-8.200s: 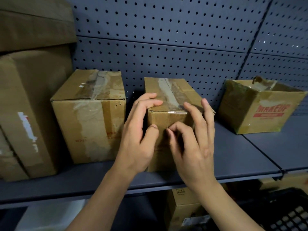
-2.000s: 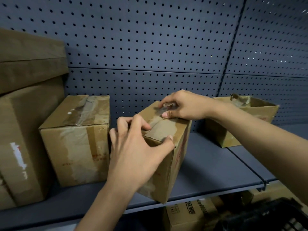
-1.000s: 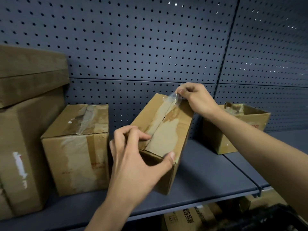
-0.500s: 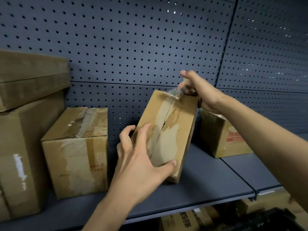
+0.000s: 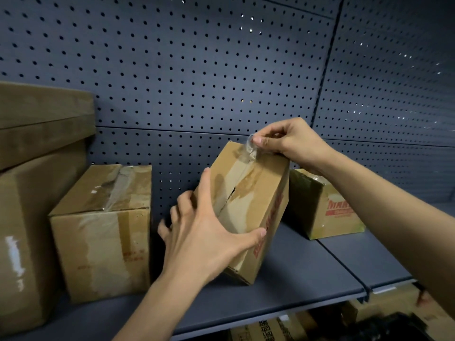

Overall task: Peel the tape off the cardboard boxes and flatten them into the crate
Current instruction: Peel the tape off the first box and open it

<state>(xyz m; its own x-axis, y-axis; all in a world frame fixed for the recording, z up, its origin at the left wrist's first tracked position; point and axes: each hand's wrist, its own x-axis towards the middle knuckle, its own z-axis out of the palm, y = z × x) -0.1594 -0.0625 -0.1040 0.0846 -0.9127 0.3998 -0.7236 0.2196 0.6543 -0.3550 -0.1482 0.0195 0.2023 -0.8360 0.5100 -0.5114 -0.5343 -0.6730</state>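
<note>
Shelf is carrying a tall stack at its left edge, a sealed box beside that, the box being worked near mid-front, and an open box just behind it toward the right. The box is tilting on its lower edge, taped face toward the camera, seam partly split. Risks, judged: it is balancing close to the shelf's front edge, so a hard pull could be dragging it off or twisting it out of the bracing hand. The tape is looking thin and crumpled, so it could be tearing short and leaving a strip on the seam. Left hand is spreading wide, thumb reaching the box's lower right edge, fingers wrapping its left side, gripping it. Right hand is curling tight at the box's top edge, pinching the lifted tape end. Crate: cannot identify in view.
</note>
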